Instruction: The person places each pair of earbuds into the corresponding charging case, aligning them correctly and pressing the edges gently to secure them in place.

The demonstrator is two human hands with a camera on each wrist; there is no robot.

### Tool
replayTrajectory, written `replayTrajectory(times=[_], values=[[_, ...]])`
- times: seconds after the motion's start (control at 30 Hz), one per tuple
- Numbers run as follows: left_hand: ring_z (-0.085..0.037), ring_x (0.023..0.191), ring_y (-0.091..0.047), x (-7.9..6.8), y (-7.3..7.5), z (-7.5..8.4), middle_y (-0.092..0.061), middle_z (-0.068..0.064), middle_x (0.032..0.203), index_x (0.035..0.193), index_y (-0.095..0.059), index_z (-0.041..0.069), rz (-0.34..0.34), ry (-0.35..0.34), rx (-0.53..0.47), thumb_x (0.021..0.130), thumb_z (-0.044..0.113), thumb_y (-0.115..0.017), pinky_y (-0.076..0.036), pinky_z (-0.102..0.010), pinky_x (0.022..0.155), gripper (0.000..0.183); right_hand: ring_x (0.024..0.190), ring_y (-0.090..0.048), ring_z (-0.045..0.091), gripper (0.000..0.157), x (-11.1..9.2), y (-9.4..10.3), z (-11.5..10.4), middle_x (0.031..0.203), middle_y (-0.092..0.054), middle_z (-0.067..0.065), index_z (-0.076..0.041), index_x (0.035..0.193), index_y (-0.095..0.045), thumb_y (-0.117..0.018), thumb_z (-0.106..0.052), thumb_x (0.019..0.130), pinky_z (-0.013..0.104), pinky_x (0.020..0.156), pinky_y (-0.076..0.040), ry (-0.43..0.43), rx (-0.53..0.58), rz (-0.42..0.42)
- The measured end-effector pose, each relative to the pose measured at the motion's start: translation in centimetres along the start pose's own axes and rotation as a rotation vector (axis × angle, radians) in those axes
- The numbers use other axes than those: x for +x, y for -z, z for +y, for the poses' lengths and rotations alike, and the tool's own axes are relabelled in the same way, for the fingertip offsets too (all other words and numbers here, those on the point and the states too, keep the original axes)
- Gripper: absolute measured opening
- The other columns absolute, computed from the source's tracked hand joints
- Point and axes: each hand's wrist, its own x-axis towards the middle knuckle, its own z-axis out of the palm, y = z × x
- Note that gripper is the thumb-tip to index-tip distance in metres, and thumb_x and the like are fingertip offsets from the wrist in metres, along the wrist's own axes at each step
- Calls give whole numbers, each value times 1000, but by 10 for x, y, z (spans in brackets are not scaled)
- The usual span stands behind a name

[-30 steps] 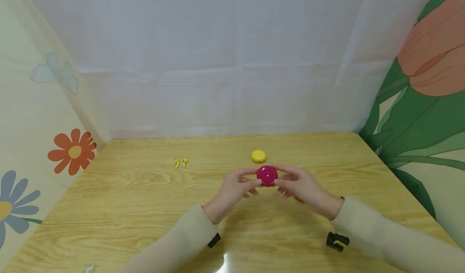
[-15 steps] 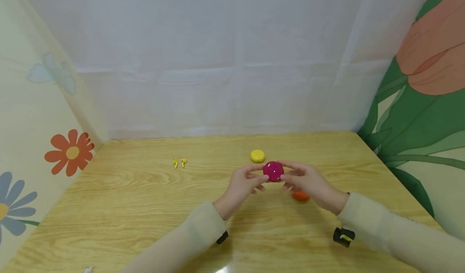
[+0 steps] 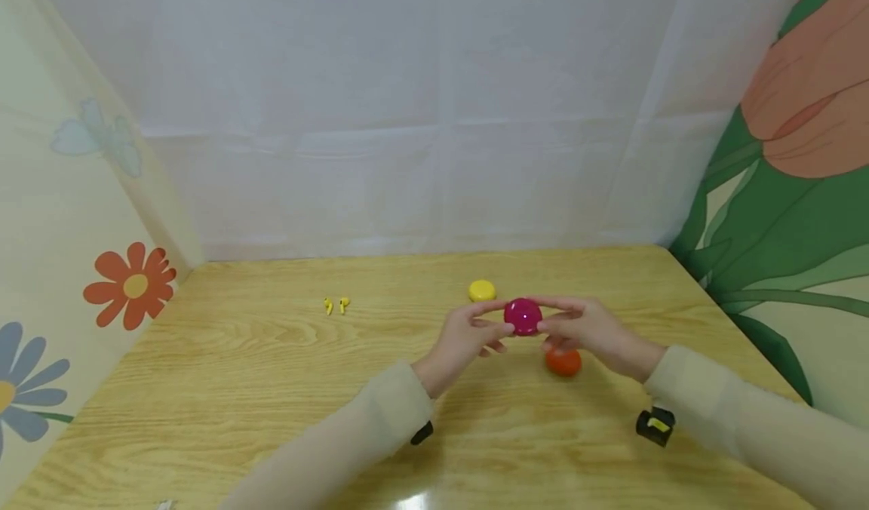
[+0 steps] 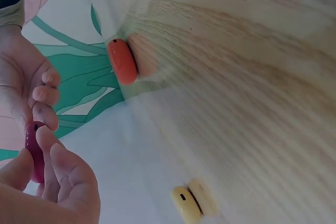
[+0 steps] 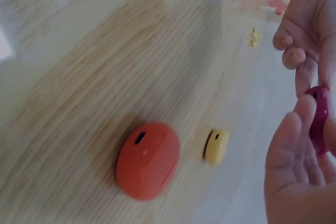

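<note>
A round, glossy magenta earbud case (image 3: 523, 316) is held up above the wooden table between both hands. My left hand (image 3: 470, 335) pinches its left side with thumb and fingers. On its right side the thumb and fingers of my right hand (image 3: 592, 333) pinch it too. In the left wrist view the magenta case (image 4: 34, 150) is seen edge-on, with a small dark port at its end. An orange-red case (image 3: 564, 362) lies on the table just below the right hand. Behind the hands sits a yellow case (image 3: 482, 290).
Two yellow earbuds (image 3: 344, 305) lie side by side at the back left of the wooden table (image 3: 271, 397). A small whitish object (image 3: 165, 505) shows at the front left edge. White cloth (image 3: 326, 118) hangs behind, with flower-patterned sheets on both sides.
Both hands have moved right and slightly away with the magenta case still between them. The orange-red case, mostly hidden behind the right hand earlier, now shows more fully.
</note>
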Motion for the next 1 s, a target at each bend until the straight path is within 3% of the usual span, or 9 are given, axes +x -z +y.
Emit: replayTrajectory(times=[0.17,0.37,0.63,1.0], values=[[-17,68,-66,8,-4,-4,-74,-9,96,130,-62,12,-8,38,-32,92,15,-69,-52,-30,67,39,72,-69,20,59,5,12,5,91,-72,12,7,145,-35,-62,-14,96,34,70,-56,6,-5,-54],[-16,63,-66,19,-11,-9,-73,-13,94,128,-63,10,3,29,-65,91,13,-69,-47,-25,60,38,72,-69,20,62,12,26,11,94,-72,18,7,147,-31,-61,-10,96,35,69,-56,18,-21,-124],[-11,58,-64,30,-18,-10,-73,-15,92,130,-62,11,3,38,-73,91,12,-69,-46,-23,58,39,69,-66,20,60,24,44,17,99,-72,13,5,145,-36,-63,-12,95,33,64,-53,24,-84,-140],[-10,57,-63,48,-30,-20,-74,-9,90,128,-63,13,7,62,-83,90,13,-70,-45,-23,58,39,73,-67,20,60,31,59,31,97,-72,12,7,145,-34,-63,-11,95,34,68,-55,33,-49,-163]])
